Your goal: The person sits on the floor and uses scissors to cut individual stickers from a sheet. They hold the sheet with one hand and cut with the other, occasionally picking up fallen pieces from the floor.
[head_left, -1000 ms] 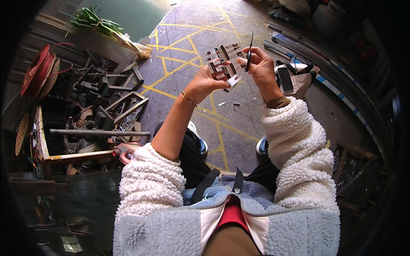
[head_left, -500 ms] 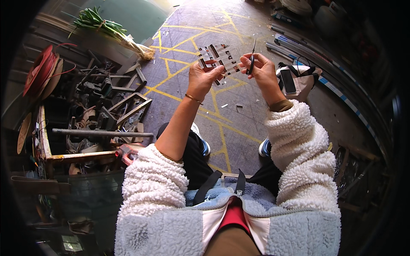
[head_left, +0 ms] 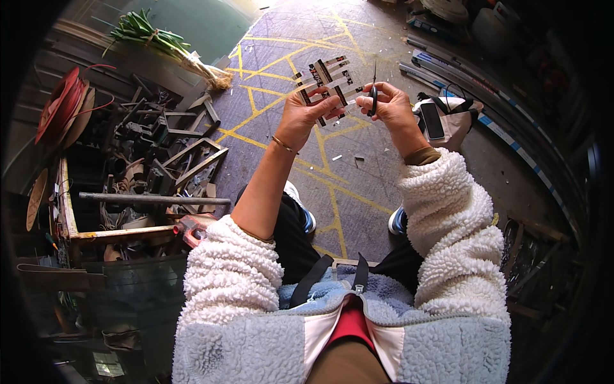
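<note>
My left hand point(head_left: 302, 120) pinches a printed paper sheet point(head_left: 332, 75) between thumb and fingers. The sheet has openings cut through it, leaving a lattice of strips with dark and coloured print. Just right of it, my right hand point(head_left: 398, 114) holds a small pair of scissors point(head_left: 374, 93) by their dark handles. The slim blades point up, away from me, and look closed. A gap separates the blades from the sheet's upper part; near the right fingertips I cannot tell whether hand and paper touch.
Paper scraps point(head_left: 337, 157) lie on the yellow-lined floor point(head_left: 358, 182) below. A scrap-metal frame point(head_left: 121, 235), a red cable reel point(head_left: 56, 105) and spring onions point(head_left: 160, 40) are at left. A pale bag point(head_left: 455, 125) with a phone point(head_left: 432, 121) and long metal profiles point(head_left: 499, 99) are at right.
The paper sheet has turned in my left hand and its top edge sits higher. My right hand has shifted slightly left, and the scissors' blades have swung a little left.
</note>
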A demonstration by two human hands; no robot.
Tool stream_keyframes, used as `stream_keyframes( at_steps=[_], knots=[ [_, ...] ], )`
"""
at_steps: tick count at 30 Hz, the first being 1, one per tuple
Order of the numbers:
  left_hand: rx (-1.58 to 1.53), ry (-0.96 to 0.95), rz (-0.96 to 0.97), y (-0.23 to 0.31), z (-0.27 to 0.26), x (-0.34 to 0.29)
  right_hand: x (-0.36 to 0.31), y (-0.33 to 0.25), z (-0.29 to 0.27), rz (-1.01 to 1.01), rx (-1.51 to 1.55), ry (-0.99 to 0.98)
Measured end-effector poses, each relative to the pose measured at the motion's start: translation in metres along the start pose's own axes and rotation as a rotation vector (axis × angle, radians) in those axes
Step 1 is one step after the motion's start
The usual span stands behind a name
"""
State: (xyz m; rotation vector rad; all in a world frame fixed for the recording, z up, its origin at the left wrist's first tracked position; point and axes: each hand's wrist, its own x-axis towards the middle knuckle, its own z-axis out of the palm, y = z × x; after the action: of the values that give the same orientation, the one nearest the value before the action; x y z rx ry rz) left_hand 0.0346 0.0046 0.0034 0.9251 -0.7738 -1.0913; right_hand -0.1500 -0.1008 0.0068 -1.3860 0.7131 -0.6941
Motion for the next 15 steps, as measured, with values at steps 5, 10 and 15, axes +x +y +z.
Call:
stream_keyframes(
  at_steps=[5,10,15],
  knots=[
    [0.113,0.004,-0.059,0.003,-0.006,0.003,-0.001,-0.004,-0.005,0.036,0.133,-0.098],
    [0.043,-0.044,-0.083,0.002,-0.011,0.001,-0.005,-0.006,-0.005,0.006,0.077,-0.093],
    [0.083,-0.087,-0.076,0.005,-0.011,0.002,-0.004,-0.007,-0.004,-0.129,0.01,-0.041]
  ],
)
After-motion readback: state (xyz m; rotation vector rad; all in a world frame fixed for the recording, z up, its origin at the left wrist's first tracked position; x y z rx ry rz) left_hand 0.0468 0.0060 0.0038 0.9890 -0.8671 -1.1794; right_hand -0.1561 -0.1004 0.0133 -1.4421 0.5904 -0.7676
